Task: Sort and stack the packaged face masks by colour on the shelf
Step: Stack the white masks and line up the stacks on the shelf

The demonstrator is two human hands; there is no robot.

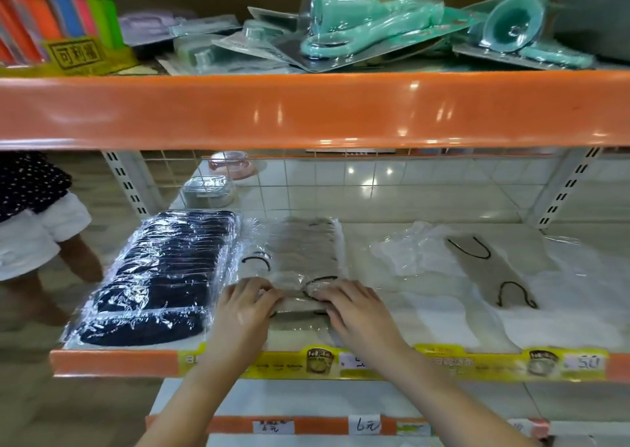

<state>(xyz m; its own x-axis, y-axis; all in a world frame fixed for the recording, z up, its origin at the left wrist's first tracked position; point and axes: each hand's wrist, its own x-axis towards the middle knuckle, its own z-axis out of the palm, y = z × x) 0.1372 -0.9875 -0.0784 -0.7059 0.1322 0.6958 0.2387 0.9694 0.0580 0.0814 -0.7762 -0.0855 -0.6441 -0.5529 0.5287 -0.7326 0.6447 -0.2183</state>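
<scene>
While both our hands work at the grey pile, we judge the sorting as partly done, with these parts to report:

Dark stack: the dark navy masks (160,276) lie in a long overlapped row at the left of the middle shelf (392,296), wrapped in clear film; this colour looks finished to us.

Grey stack: the grey-beige masks (306,249) run up the centre of the frame, just beside the dark row, with black ear loops showing through the plastic.

Left hand: our left hand (243,305) is curled over the near left end of the front grey packet (295,301), fingers bent onto it.

Right hand: our right hand (354,305) clamps the same packet at its near right end; the two hands sit close together, squaring it onto the pile.

Still loose: one grey mask (491,269) lies alone at the right of the shelf, well apart from the grey stack, and crumpled clear wrapping (412,249) sits between them.

Left to do: we judge that the lone mask must join the grey stack, and the wrapping wants sorting through; whether it holds a mask we cannot tell.

Elsewhere: teal blister-packed goods (375,27) crowd the upper shelf.
</scene>
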